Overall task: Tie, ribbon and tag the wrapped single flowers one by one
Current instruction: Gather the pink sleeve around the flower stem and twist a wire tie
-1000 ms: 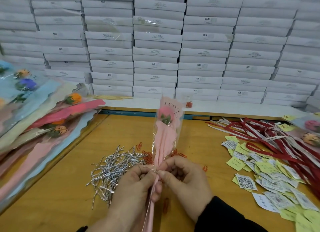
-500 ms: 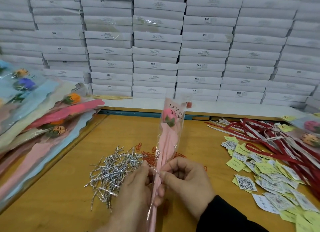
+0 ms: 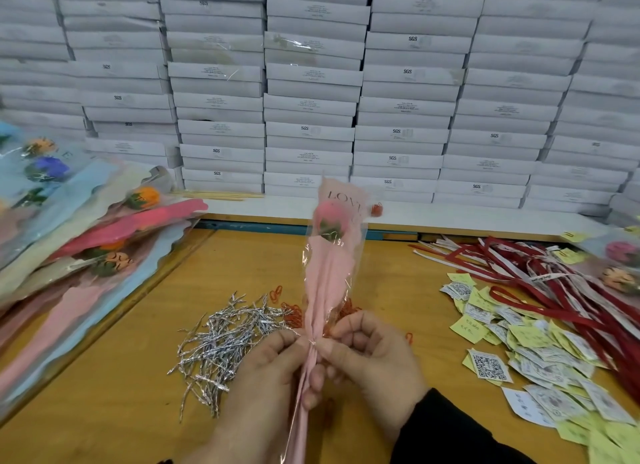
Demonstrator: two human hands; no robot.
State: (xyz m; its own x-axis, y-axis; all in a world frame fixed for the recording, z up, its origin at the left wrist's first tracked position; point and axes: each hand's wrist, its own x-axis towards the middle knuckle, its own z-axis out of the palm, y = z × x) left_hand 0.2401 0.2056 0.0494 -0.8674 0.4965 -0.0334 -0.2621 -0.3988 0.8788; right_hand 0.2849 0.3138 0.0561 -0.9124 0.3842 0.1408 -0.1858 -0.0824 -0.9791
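A single pink flower in pink paper and clear film (image 3: 330, 266) stands almost upright in front of me, its bloom at the top. Both hands meet at its gathered neck. My left hand (image 3: 266, 377) wraps the stem and pinches one side of a thin silver twist tie (image 3: 311, 342). My right hand (image 3: 372, 356) pinches the other side of that tie with thumb and forefinger. A heap of loose silver twist ties (image 3: 228, 335) lies on the wooden table just left of my hands. Red ribbons (image 3: 540, 283) and a spread of paper tags (image 3: 533, 356) lie to the right.
Several wrapped flowers (image 3: 79, 235) are piled at the left edge, and a few more (image 3: 620, 262) at the far right. Small orange clips (image 3: 291, 311) lie behind the tie heap. Stacked white boxes (image 3: 311, 100) form a wall along the back of the wooden table (image 3: 104, 394).
The flower has tilted slightly and shifted a little between my hands. My fingers have kept working at the tie on its neck. The heaps on the table have not moved.
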